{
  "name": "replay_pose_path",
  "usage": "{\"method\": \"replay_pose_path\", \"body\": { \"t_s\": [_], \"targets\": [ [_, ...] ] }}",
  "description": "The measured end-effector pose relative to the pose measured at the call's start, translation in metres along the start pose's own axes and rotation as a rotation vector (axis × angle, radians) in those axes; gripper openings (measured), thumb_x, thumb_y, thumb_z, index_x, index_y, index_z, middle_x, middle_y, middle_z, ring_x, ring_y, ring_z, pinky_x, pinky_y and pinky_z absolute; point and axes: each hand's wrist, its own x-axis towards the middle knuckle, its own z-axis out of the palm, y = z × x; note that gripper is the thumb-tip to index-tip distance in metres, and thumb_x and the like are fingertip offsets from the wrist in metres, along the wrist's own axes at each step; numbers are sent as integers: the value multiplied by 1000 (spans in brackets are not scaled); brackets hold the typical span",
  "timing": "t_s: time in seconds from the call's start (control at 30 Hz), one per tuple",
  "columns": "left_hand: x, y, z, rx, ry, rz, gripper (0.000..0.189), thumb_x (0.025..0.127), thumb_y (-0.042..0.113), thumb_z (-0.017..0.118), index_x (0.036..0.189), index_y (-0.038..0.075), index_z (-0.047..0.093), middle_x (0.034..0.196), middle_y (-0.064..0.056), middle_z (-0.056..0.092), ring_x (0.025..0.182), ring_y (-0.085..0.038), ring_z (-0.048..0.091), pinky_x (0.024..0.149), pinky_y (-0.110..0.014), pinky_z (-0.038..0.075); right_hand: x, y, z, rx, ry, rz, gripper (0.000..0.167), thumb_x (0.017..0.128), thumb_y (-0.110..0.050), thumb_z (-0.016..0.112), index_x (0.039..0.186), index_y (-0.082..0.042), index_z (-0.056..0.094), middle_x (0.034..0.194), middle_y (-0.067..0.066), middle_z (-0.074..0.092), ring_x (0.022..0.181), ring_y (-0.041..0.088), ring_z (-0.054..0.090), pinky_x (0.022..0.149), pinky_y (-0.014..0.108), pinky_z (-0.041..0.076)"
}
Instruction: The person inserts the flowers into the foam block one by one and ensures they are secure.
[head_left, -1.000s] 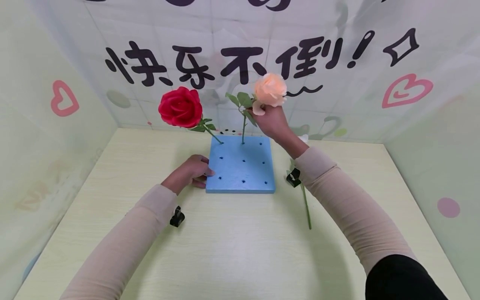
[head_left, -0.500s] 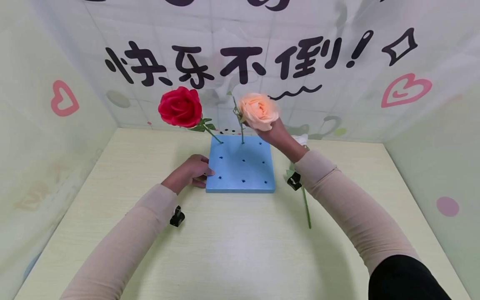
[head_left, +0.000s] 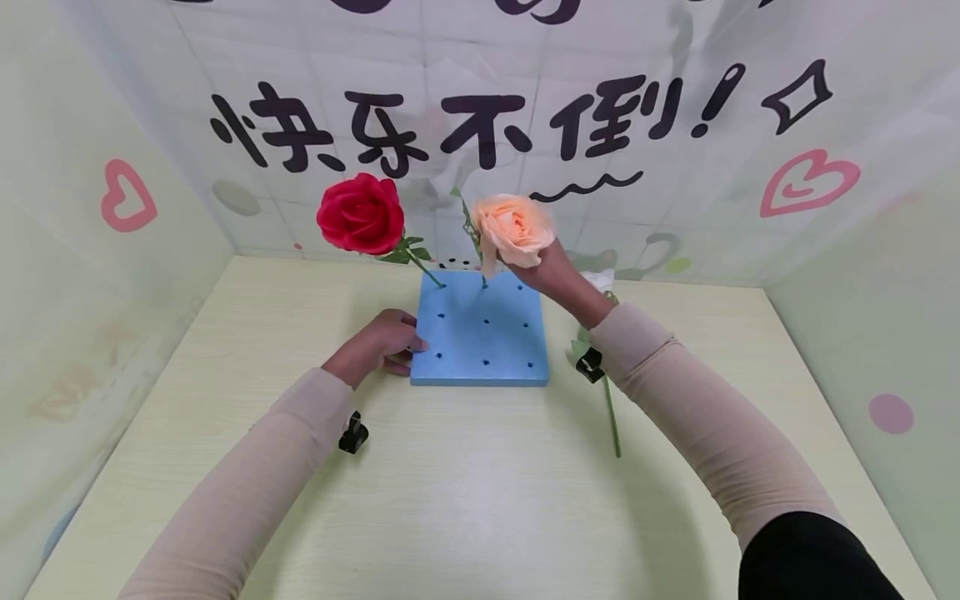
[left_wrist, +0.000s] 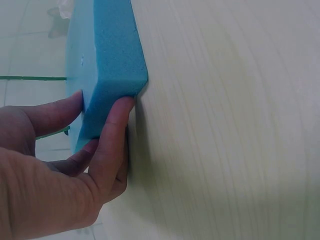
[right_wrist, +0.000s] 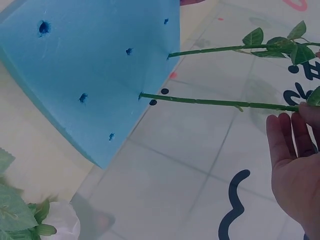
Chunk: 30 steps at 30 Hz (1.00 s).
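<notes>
blue foam makes up the board (head_left: 465,340) lying on the table (head_left: 480,500) between the two hands, and i can see it is pierced with small dark holes in three rows of three. the left hand (head_left: 378,337) grips its near-side edge, fairly closed, with the thumb on the top face and the other fingers against the side and lower edge. the right hand (head_left: 551,271) is up past the board's far edge, holding the peach rose (head_left: 515,227) just below the bloom; from the right wrist, the thumb and a fingertip pinch the green stem while the other fingers stay fairly straight. that stem stands in the middle hole of the row farthest from the person. beside it, in the far corner on the left hand's side, the red rose (head_left: 362,214) leans over, its bloom well above and beyond the left hand, touched by neither. a white rose (head_left: 600,280) lies on the table under the right wrist, partly hidden by the sleeve (head_left: 675,383), its stem pointing back toward the person. beyond both hands, bold black lettering (head_left: 483,125) runs across the pale wall (head_left: 292,225).
</notes>
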Motion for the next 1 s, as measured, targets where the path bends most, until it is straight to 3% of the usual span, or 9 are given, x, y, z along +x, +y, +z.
{"method": "replay_pose_path", "body": {
  "t_s": [0.27,0.43,0.53,0.67,0.77,0.87,1.0],
  "targets": [
    [1,-1,0,6,4,-4,56,94,8,61,144,1,37,119,-20,53,95,-30,60,71,-37,61,-4,-27,-8,43,12,42,41,90,2,62,127,13,50,125,27,56,118,37,53,102,44,45],
    [1,-1,0,9,0,-8,56,94,9,61,144,1,36,118,-19,54,95,-30,60,71,-37,61,-2,-12,-12,-17,3,96,41,90,-3,63,129,6,53,125,21,59,118,31,55,100,39,47],
    [0,-1,0,16,-2,-5,57,94,9,61,144,1,36,118,-20,54,95,-30,61,70,-37,61,1,1,-17,-104,29,136,31,90,-3,62,120,5,60,111,19,65,102,28,60,89,33,50],
    [-1,0,-1,15,-6,0,57,94,9,61,144,0,35,117,-20,54,94,-29,61,70,-37,61,5,9,-27,-193,71,251,23,90,-5,60,111,3,66,94,18,67,81,27,57,73,31,45],
    [-1,0,0,6,-11,3,58,94,8,60,145,0,35,117,-20,54,94,-29,61,71,-37,61,8,14,-35,-208,76,353,27,92,-10,61,117,-2,67,103,15,68,89,24,58,78,30,47],
    [-2,0,0,0,-11,-3,57,94,8,61,144,0,35,116,-20,54,94,-29,60,71,-38,60,8,19,-44,-157,76,436,31,91,-11,63,122,-5,66,113,13,68,99,23,63,84,31,52],
    [0,0,0,4,-6,-6,57,94,9,61,144,1,35,117,-20,54,94,-30,60,70,-37,60,6,24,-55,-92,86,504,31,92,-12,62,122,-6,65,112,14,69,96,22,67,77,29,58]
  ]
}}
